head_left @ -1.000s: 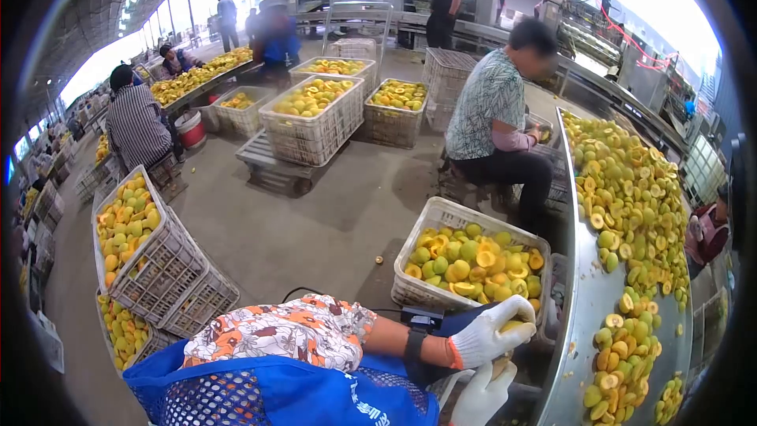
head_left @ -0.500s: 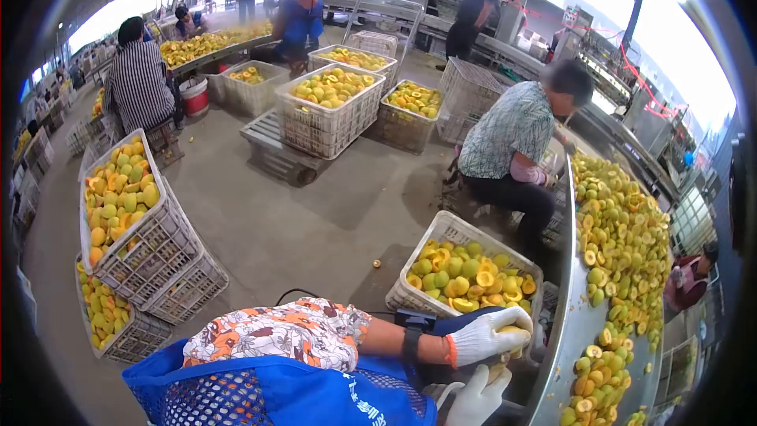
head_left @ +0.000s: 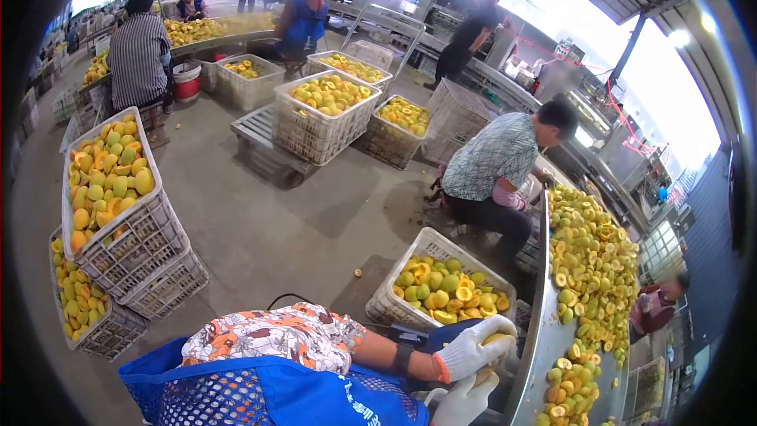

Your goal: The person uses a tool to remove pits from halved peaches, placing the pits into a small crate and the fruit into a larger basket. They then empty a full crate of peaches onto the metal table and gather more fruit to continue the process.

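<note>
My left hand (head_left: 476,347), in a white knit glove with an orange cuff, is closed around a yellow peach (head_left: 497,338), of which only a small part shows between the fingers. Just below, my right hand (head_left: 465,402), also in a white glove, is closed close to the left one; what its fingers hold is hidden. Both hands are beside the metal table (head_left: 530,363), where many halved peaches (head_left: 591,256) lie heaped. Behind my left hand stands a plastic crate (head_left: 386,300) of green and yellow peaches (head_left: 445,284).
Stacked crates (head_left: 130,248) full of peaches stand at left. A low pallet cart (head_left: 268,142) bears another filled crate (head_left: 319,136). A co-worker in a patterned shirt (head_left: 489,158) sits at the table; others sit or stand farther back. A red bucket (head_left: 186,83) stands on the floor.
The view has shifted, so the table, crates and hands sit farther left in it. My hands stay close together, with the left one still around the peach.
</note>
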`<state>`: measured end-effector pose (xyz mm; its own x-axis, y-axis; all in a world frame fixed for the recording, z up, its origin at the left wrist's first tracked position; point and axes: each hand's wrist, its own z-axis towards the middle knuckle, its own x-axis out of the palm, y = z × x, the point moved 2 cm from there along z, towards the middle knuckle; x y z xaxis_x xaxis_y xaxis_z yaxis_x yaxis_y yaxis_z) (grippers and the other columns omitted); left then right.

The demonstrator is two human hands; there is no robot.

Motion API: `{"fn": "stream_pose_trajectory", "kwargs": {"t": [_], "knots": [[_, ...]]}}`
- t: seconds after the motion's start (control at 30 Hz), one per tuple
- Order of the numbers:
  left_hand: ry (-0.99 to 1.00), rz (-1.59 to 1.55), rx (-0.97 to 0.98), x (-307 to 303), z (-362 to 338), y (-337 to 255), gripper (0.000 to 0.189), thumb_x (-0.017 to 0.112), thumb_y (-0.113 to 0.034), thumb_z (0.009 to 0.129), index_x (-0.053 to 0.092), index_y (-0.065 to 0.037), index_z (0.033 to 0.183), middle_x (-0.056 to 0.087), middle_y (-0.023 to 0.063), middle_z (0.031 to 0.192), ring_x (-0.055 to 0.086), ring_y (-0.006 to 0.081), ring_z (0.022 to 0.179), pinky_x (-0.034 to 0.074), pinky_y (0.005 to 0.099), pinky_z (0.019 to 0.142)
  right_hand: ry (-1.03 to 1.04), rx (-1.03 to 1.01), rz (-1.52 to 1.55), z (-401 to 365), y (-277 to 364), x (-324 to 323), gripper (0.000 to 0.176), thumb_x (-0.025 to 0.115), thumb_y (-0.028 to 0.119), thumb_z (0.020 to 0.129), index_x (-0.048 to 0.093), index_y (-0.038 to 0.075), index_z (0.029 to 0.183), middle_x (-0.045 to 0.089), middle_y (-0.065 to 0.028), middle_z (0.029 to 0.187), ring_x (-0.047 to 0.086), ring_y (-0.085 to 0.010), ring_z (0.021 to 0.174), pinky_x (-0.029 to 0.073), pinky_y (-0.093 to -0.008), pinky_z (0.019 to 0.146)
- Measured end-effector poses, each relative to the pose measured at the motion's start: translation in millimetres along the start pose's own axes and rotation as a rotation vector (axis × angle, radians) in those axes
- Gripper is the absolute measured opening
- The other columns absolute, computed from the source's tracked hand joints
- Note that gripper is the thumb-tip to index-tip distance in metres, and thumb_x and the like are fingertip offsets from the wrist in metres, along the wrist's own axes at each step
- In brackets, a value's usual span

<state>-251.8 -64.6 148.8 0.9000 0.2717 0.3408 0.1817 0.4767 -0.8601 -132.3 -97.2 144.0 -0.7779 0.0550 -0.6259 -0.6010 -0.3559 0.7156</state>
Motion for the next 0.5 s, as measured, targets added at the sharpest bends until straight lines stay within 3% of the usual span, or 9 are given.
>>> {"fn": "stream_pose_trajectory", "kwargs": {"t": [0.03,0.17,0.27,0.33,0.37,0.43,0.47,0.5], "knots": [[0.018,0.031,-0.02,0.6,-0.6,1.5,0.015,0.061,-0.018,0.103,0.062,-0.009,0.115,0.061,0.0035,0.107,0.06,0.0098,0.098,0.051,0.0249,0.086,0.002,0.016,0.007,-1.1,0.8,-1.8,0.041,0.058,0.03,0.101,0.054,0.0,0.129,0.067,-0.0322,0.112,0.065,-0.0512,0.106,0.052,-0.0529,0.087],[0.036,0.065,-0.006,7.4,-3.7,0.2,0.016,0.06,-0.019,0.103,0.062,-0.009,0.115,0.061,0.0041,0.107,0.06,0.0105,0.099,0.051,0.0258,0.085,0.044,0.075,0.042,-5.2,-0.6,-10.3,0.044,0.057,0.031,0.101,0.053,0.0,0.131,0.067,-0.0328,0.112,0.065,-0.0501,0.106,0.052,-0.0526,0.087],[0.105,0.013,-0.112,12.7,-2.5,-5.4,0.016,0.059,-0.021,0.103,0.063,-0.009,0.112,0.064,0.0053,0.093,0.062,0.0146,0.088,0.05,0.0298,0.081,0.055,0.082,0.069,-8.5,-11.5,-13.5,0.048,0.057,0.032,0.102,0.052,-0.003,0.134,0.066,-0.0338,0.112,0.064,-0.0499,0.105,0.051,-0.052,0.088],[0.19,0.029,-0.227,16.8,-0.9,-4.4,0.017,0.057,-0.022,0.103,0.063,-0.008,0.11,0.065,0.0084,0.091,0.063,0.0159,0.087,0.05,0.03,0.081,0.087,0.046,0.128,-11.3,-23.6,-16.3,0.052,0.059,0.033,0.102,0.049,-0.004,0.137,0.068,-0.0259,0.107,0.067,-0.0402,0.095,0.054,-0.0454,0.083],[0.195,0.031,-0.227,19.2,-0.5,3.4,0.017,0.057,-0.022,0.103,0.063,-0.008,0.11,0.065,0.0084,0.091,0.063,0.0159,0.087,0.05,0.03,0.081,0.082,0.047,0.131,-12.5,-28.4,-18.7,0.052,0.059,0.033,0.102,0.049,-0.004,0.137,0.068,-0.0259,0.107,0.067,-0.0402,0.095,0.054,-0.0454,0.083],[0.206,0.187,0.066,23.6,0.1,10.3,0.019,0.057,-0.024,0.104,0.063,-0.007,0.109,0.066,0.0101,0.089,0.065,0.0171,0.084,0.051,0.031,0.08,0.189,0.302,0.655,-15.7,-38.7,-19.3,0.056,0.06,0.032,0.101,0.046,-0.003,0.142,0.065,-0.0152,0.107,0.066,-0.0271,0.091,0.055,-0.0375,0.08],[0.206,0.239,0.164,25.8,-0.6,14.9,0.019,0.057,-0.024,0.104,0.064,-0.007,0.109,0.066,0.0106,0.088,0.066,0.0176,0.083,0.051,0.0313,0.079,0.187,0.303,0.656,-17.7,-40.7,-22.3,0.056,0.06,0.032,0.101,0.046,-0.003,0.142,0.065,-0.0152,0.107,0.066,-0.0271,0.091,0.055,-0.0375,0.08],[0.214,0.186,0.077,28.8,-2.8,14.5,0.021,0.057,-0.026,0.104,0.063,-0.007,0.108,0.067,0.011,0.087,0.067,0.0186,0.082,0.052,0.0323,0.077,0.192,0.349,0.722,-20.5,-42.3,-25.7,0.056,0.061,0.031,0.101,0.044,-0.002,0.144,0.063,-0.0124,0.108,0.064,-0.0226,0.09,0.054,-0.0342,0.075]]}}
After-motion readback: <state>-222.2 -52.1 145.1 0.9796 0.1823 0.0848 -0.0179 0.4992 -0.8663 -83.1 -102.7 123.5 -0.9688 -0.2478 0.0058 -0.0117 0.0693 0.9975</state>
